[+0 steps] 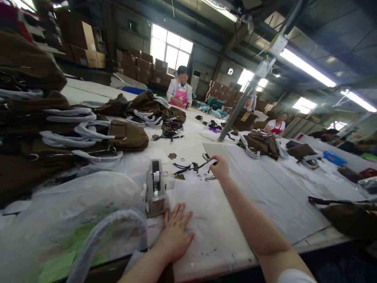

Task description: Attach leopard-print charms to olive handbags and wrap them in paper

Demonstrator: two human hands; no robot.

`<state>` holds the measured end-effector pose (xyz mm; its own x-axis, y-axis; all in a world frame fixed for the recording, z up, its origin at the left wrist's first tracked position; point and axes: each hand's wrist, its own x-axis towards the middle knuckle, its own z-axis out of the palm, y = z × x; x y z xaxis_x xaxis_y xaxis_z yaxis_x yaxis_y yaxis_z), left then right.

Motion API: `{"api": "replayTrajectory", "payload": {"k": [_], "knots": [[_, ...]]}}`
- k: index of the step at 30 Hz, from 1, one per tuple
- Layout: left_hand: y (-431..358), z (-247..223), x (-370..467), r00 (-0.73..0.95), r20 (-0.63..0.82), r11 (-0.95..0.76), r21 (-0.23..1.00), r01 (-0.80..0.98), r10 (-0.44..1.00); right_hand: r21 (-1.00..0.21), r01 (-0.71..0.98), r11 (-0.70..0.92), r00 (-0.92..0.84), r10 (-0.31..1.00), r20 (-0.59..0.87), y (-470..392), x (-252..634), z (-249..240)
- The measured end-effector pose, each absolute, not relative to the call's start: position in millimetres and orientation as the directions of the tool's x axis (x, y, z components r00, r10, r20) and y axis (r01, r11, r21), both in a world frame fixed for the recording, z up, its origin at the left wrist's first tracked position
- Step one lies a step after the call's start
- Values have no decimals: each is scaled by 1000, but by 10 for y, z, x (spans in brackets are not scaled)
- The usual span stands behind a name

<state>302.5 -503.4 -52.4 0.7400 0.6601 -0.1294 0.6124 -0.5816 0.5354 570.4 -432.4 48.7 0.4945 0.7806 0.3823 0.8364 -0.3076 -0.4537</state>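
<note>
- One plastic-wrapped handle [108, 226] is arching at the near left, beside green sheets [59, 264] showing through clear plastic [85, 196].
- One left hand [176, 235] is pressing flat on thin white paper [194, 196], its fingers spreading and grasping nothing.
- One right hand [220, 168] is reaching farther out, fingertips pinching the end of one dark, patterned strap [194, 167], whose rest is lying on the white table [218, 236].
- Two metal rings [166, 173] and two patterned pieces [179, 177] are lying near the strap.
- One tape dispenser [156, 188] is standing just left of the paper.
- Brown bags [128, 135] are piling up at left, too overlapped to count.
- Two people in aprons, one pink [180, 96], one red [276, 129], are working beyond.
</note>
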Motion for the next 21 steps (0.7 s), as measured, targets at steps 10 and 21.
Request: {"api": "replayTrajectory", "payload": {"k": [10,21], "knots": [[-5023,-457,3011,747,-63,-604,546,580,661,-435,898,-63,99,993,59,-5126,5000,5],[-5776,107,1409,750,300,-718,620,316,589,-766,616,-182,56,980,-188,-6302,3957,19]]}}
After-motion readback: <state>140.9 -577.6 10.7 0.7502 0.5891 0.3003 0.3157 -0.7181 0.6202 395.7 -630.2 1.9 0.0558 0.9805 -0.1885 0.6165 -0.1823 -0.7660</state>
